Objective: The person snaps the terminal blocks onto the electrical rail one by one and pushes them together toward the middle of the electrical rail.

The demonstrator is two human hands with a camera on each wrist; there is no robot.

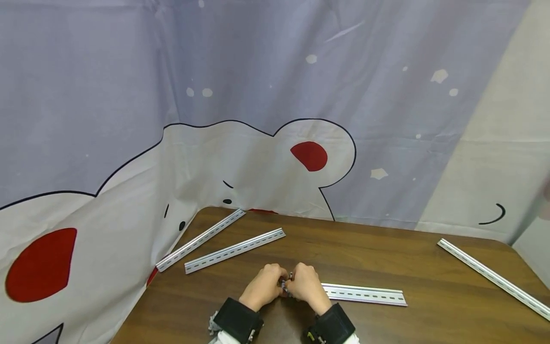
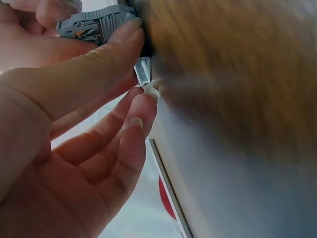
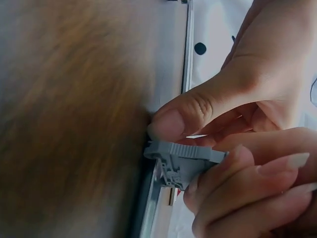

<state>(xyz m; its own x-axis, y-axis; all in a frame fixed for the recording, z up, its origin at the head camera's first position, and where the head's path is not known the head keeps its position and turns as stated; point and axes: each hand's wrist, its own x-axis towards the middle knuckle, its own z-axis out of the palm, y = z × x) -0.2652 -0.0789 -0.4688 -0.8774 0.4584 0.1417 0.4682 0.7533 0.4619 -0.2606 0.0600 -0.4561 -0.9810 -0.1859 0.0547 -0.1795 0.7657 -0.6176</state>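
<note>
Both hands met at the near edge of the wooden surface point(image 1: 386, 258), over the left end of a slotted metal rail point(image 1: 365, 294) that lay flat and ran off to the right. The left hand point(image 1: 263, 285) had its fingers curled, and in its wrist view the thumb point(image 2: 84, 64) pressed against a small grey terminal block point(image 2: 94, 24) while the fingertips sat by the shiny rail end point(image 2: 143, 72). The right hand point(image 1: 306, 284) was clamped on the same grey terminal block point(image 3: 185, 161), thumb on top and fingers curled beneath. The block sat just at the rail's end, between the two hands; whether it had already seated on the rail I could not tell, as the wrist views were blurred there.

The step in hand looked like fitting the block onto the rail. To do it well, I judged the block should be kept square to the rail, one lip hooked over an edge first, then the other side pressed down evenly with the thumbs, with the rail held flat so it did not slide. Tilting or forcing it risked a crooked seat.

Two more rails point(image 1: 234, 250) lay at the far left near the bear-printed curtain point(image 1: 258, 157), and another rail point(image 1: 494, 277) lay at the right, well apart
</note>
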